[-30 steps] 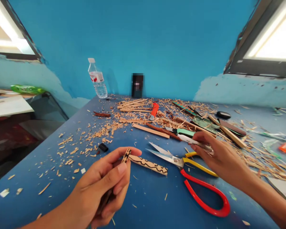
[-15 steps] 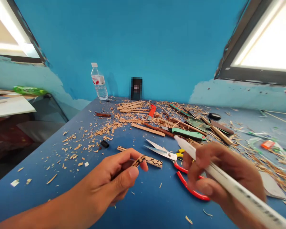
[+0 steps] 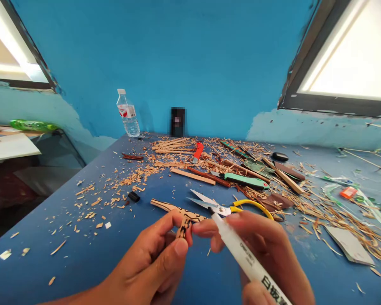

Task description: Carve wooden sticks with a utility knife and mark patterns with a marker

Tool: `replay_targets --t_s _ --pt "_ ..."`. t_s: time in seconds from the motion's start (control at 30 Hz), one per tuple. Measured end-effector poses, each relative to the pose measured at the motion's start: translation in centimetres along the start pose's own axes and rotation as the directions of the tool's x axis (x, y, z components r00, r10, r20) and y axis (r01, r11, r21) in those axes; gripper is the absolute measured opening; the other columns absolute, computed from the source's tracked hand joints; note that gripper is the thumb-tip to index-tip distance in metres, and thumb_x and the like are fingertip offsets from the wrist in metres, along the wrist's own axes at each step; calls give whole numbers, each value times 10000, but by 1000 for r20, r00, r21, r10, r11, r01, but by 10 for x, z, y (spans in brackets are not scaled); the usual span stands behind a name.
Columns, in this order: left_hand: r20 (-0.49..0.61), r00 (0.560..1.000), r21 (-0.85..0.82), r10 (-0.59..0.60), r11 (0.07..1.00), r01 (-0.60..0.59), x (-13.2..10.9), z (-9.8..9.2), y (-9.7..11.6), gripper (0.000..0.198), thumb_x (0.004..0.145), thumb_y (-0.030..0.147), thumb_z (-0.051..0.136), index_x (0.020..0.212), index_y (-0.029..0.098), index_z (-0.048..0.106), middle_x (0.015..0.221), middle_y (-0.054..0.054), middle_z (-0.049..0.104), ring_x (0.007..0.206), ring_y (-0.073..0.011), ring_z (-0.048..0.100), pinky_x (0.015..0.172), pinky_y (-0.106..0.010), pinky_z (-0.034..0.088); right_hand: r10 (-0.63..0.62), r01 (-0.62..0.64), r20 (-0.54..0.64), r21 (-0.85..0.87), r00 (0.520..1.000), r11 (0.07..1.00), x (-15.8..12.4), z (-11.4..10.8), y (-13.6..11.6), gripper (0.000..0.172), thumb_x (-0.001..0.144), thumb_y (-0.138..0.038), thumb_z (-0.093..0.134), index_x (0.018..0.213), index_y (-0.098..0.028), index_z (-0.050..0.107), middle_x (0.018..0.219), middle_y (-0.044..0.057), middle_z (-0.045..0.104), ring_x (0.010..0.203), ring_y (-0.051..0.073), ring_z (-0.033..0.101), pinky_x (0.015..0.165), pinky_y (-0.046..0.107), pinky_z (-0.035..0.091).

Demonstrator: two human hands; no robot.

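Observation:
Between thumb and fingers, my left hand pinches a small piece of wood marked with black lines. My right hand grips a white marker, its dark tip uncapped and pointing up and left. A fingertip of that hand is at the wood piece's right side; I cannot tell whether it touches. Just behind my hands lies a longer wooden strip with wavy black lines. Scissors with a yellow handle rest beyond the marker tip, partly hidden by my right hand. A black cap lies on the left.
On the blue table are wood shavings, a green utility knife, a red cutter and wooden sticks. A water bottle stands by the wall. Sandpaper-like sheet lies at right.
My right hand has moved left, bringing the marker close to my left hand. The marker's dark tip now shows. My left hand still holds the small wood piece, now turned more upright.

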State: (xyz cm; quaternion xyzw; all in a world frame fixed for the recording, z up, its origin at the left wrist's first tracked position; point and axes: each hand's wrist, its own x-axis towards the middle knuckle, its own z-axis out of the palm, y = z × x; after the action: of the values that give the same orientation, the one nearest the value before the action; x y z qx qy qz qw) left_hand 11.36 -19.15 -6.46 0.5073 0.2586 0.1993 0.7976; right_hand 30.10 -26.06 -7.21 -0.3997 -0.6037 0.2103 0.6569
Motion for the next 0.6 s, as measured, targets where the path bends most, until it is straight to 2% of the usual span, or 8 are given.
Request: replay_targets --t_s 0.1,0.2,0.3,0.43,0.53,0.6 --pt "-53 999 -38 -10 999 8 3 -1 -11 495 913 711 615 1113 291 445 560 140 326 360 -16 174 335 -79 227 18 -20 50 51 999 998 -1 -1 13 373 954 -358 695 1314 -300 616 1103 95 753 905 243 764 775 352 658" --pt "4 999 -55 -46 997 46 4 -7 -12 479 923 719 590 1094 319 391 561 152 324 331 -13 151 305 -69 212 56 -66 140 71 989 995 4 -3 13 288 964 -300 671 1251 -278 661 1175 100 752 961 231 761 821 340 652" --pt "48 998 -51 -40 998 42 3 -11 -10 398 973 665 555 1043 311 388 552 149 302 321 -15 149 297 -65 223 61 -75 131 105 990 992 15 1 5 174 970 -315 655 1117 -239 709 1072 107 787 952 250 777 826 357 653" --pt "85 996 -24 -4 1000 6 2 -11 -9 335 1018 601 523 1019 281 424 568 140 291 338 -1 151 328 -59 232 133 -135 21 188 991 973 23 10 -1 148 933 -364 716 975 -223 697 884 84 791 764 213 778 654 279 638" --pt "157 987 -13 44 999 -43 0 -12 -8 314 1044 573 483 1000 267 428 559 145 282 338 11 147 359 -57 249 150 -155 45 178 988 972 22 11 -2 132 914 -345 732 943 -224 686 876 81 787 768 215 777 669 285 639" --pt "172 985 -21 33 999 -29 0 -12 -8 317 1043 578 481 1003 268 426 561 145 286 345 13 156 372 -57 249 142 -151 70 148 987 977 21 9 -1 104 898 -298 736 957 -225 690 897 81 790 792 219 781 692 289 643"
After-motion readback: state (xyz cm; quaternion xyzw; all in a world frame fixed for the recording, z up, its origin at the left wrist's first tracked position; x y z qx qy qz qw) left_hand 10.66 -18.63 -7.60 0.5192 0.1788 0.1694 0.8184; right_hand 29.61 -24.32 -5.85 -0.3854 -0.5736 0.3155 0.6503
